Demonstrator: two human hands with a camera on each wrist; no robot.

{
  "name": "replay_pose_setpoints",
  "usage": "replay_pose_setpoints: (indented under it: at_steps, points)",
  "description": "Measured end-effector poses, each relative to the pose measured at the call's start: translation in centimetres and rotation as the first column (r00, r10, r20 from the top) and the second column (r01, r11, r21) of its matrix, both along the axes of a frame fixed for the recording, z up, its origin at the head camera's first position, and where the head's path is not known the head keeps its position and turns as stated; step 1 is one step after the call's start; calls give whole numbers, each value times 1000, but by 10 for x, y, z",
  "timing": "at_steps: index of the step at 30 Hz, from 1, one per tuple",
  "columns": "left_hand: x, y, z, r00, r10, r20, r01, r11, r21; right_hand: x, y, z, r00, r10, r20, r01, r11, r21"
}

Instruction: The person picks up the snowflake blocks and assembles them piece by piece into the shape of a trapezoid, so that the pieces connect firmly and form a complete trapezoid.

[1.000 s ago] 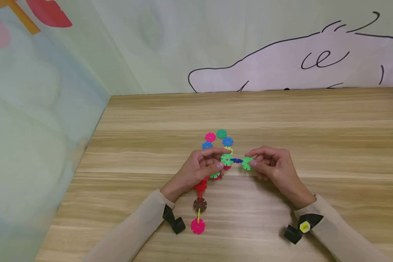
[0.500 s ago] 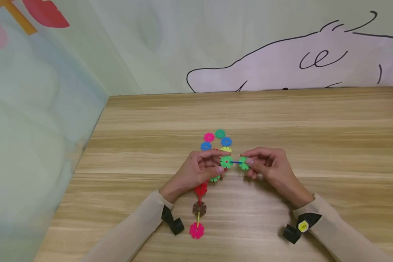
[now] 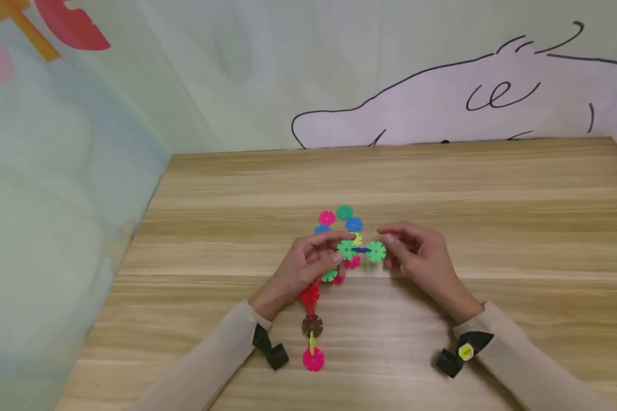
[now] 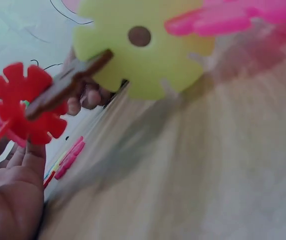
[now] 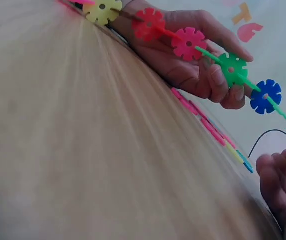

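My left hand point(image 3: 308, 260) holds a chain of interlocking snowflake discs, pinching it near a green disc point(image 3: 347, 250). A dark blue disc point(image 5: 266, 97), edge-on in the head view, links it to the green end disc point(image 3: 376, 252). The rest of the chain runs toward me through a red disc point(image 3: 309, 294), a brown disc point(image 3: 312, 325) and a yellow disc point(image 5: 102, 10) to a pink end disc point(image 3: 313, 359). Just right of the green end disc is my right hand point(image 3: 421, 254), fingers loosely bent, apart from it and holding nothing.
Beyond the left hand, more discs lie on the wooden table point(image 3: 493, 200) in a curved row, among them a pink disc point(image 3: 327, 218), a teal disc point(image 3: 344, 212) and a blue disc point(image 3: 354, 224). A wall with a line drawing point(image 3: 421, 108) stands behind the table.
My right hand has let go of the green end disc, which it was pinching in the earlier frames. The held chain has shifted slightly left.
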State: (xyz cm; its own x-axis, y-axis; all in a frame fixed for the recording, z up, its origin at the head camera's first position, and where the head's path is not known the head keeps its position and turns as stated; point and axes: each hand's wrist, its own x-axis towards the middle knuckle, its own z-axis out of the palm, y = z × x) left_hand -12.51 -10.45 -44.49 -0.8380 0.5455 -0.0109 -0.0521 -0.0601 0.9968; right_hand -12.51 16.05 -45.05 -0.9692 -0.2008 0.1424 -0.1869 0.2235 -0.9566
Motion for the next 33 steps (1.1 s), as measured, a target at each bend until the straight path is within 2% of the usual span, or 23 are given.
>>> replay_pose_setpoints:
  at_steps: [5,9,13,18,24,26,29,31,33]
  points:
    - [-1,-1,1,1000,0,-3,0,1000,-25,-26,-12,-1,994,-44,-97,64,975,213]
    - [-3,-2,1,1000,-3,-11,2,999,-38,-51,-22,0,988,-16,-153,60,957,285]
    - [-3,0,0,1000,-10,-14,10,1000,-27,-68,-31,3,982,42,-185,22,943,331]
    - [0,-1,0,1000,-22,3,22,1000,-10,-78,-41,3,976,117,-182,-31,909,415]
    - [3,0,1,999,-26,27,27,1000,-8,-78,-46,5,968,156,-197,-23,836,548]
    - [3,-1,2,999,-25,28,25,1000,-14,-78,-48,7,969,156,-193,-20,825,564]
    - [2,-1,2,999,-22,29,23,1000,-22,-78,-48,8,978,128,-166,-17,836,549]
    - [2,-1,2,999,-22,28,23,999,-24,-78,-47,7,987,95,-132,-17,866,499]
    - [2,-1,2,999,-22,28,23,999,-23,-77,-45,6,994,61,-86,-19,909,416]
